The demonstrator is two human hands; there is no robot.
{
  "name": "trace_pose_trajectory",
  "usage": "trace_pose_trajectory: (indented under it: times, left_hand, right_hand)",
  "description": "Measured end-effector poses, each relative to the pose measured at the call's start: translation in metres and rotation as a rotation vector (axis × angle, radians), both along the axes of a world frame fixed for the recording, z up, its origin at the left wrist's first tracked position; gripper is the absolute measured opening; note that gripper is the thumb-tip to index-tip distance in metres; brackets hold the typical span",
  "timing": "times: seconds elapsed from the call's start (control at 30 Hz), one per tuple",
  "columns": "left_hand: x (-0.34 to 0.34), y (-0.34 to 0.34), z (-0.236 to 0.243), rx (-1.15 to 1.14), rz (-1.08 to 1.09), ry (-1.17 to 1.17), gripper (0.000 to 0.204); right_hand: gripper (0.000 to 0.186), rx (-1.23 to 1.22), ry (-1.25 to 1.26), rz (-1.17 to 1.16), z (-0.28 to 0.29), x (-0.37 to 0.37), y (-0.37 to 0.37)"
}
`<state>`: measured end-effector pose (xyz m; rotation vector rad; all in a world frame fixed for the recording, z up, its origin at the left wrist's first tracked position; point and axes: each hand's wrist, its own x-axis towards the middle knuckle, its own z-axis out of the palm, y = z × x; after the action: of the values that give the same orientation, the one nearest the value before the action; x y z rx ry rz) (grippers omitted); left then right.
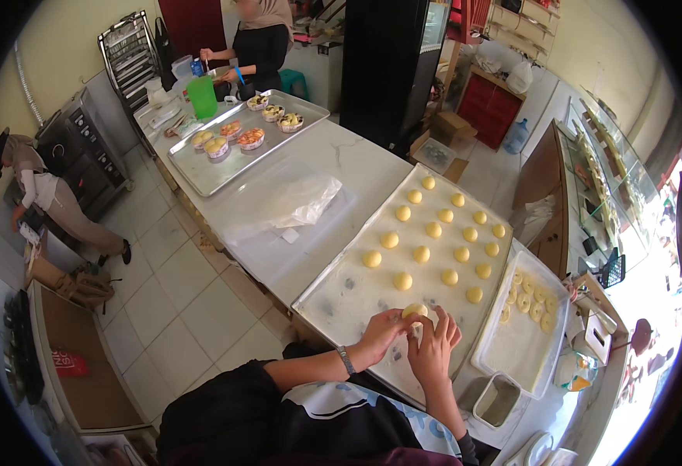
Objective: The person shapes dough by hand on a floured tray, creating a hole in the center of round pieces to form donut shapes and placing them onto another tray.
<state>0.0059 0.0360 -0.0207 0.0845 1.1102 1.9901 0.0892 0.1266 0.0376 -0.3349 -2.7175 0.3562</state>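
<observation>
Above the near end of a large floured tray, a pale yellow dough ball is held between the fingertips of both my hands. My left hand, with a wristwatch on its wrist, has its fingers closed on the ball's left side. My right hand pinches it from the right; its thumb is partly hidden. Several rows of similar round dough balls sit apart on the tray. Dark bare spots show through the flour near my hands.
To the right stand a plastic bin of dough rings and a metal tin. Plastic sheeting and a baking tray with topped buns lie farther along the table. One person works at the far end; another bends at left.
</observation>
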Motion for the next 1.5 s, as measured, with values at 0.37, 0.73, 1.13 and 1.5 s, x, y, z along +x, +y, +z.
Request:
trace_pose_trajectory:
  times: [0.37, 0.73, 1.13, 1.5]
  left_hand:
    - [0.017, 0.016, 0.022, -0.158, -0.253, 0.412, 0.035]
    - [0.042, 0.014, 0.038, 0.034, 0.104, 0.291, 0.030]
    - [0.041, 0.021, 0.051, -0.019, -0.180, 0.161, 0.025]
    - [0.037, 0.015, 0.058, 0.010, -0.235, 0.156, 0.026]
  right_hand:
    - [0.028, -1.115, 0.291, 0.138, -0.011, 0.029, 0.047]
    - [0.021, -1.247, 0.291, 0.061, 0.011, 0.048, 0.048]
    - [0.021, -1.295, 0.297, 0.093, 0.019, 0.066, 0.059]
    - [0.022, -1.245, 0.224, 0.141, 0.021, 0.069, 0.055]
